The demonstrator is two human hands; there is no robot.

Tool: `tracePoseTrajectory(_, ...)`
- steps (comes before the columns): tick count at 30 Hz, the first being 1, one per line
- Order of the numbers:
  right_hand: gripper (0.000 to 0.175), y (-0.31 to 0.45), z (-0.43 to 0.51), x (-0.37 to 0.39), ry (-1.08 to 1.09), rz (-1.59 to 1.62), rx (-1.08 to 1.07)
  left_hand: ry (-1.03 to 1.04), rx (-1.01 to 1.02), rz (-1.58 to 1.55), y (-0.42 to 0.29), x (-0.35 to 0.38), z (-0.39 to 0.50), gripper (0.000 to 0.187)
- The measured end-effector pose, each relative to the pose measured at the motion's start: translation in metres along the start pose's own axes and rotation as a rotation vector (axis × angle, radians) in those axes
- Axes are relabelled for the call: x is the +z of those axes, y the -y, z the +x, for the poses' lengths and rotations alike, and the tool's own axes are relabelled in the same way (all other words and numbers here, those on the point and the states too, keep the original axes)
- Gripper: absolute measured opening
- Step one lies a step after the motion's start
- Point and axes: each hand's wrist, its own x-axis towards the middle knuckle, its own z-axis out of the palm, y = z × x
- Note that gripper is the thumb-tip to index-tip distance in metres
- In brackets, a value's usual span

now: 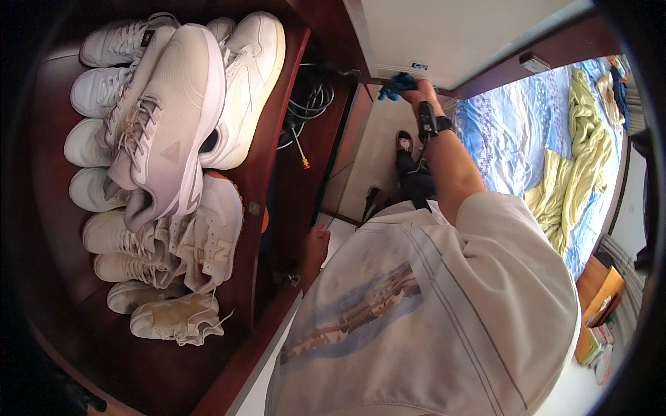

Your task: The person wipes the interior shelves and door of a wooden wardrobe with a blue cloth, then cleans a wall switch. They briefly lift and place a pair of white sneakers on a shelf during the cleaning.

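My right hand (419,92), with a black device strapped on its wrist, is shut on a crumpled teal cloth (398,86) beside the lower edge of a pale door panel (442,36). My left hand (316,243) is low beside the dark red wooden cabinet, near a metal hinge (294,279); its fingers are partly hidden and blurred. On the cabinet shelf (62,249) at the left lie several white and pale sneakers. A large pale sneaker (179,99) rests on top of others, beside a white sneaker with a yellowed sole (252,88).
Coiled cables (312,99) lie in the dark compartment right of the shoe shelf. The cabinet's dark red door frame (551,52) stands open at the upper right. Beyond is a bed with a blue patterned sheet (515,130) and a yellow-green cloth (583,151). My feet are on the floor below.
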Motion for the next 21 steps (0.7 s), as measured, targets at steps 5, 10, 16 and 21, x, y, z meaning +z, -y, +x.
tracePoseTrajectory(5,0.048,-0.098,-0.004,0.039,0.129,-0.075,0.066,-0.018,-0.036,0.014,0.031,0.009,-0.019,0.039)
tracePoseTrajectory(10,0.045,-0.114,0.001,0.020,0.230,0.177,0.404,0.081,-0.089,-0.238,0.104,0.030,-0.008,0.040)
tracePoseTrajectory(16,0.049,-0.104,0.056,-0.013,0.071,0.128,0.300,0.020,-0.021,-0.078,0.094,0.022,-0.012,0.041)
tracePoseTrajectory(21,0.039,-0.029,0.027,-0.031,-0.143,-0.088,-0.010,0.009,-0.055,-0.113,0.045,0.002,-0.016,0.047)
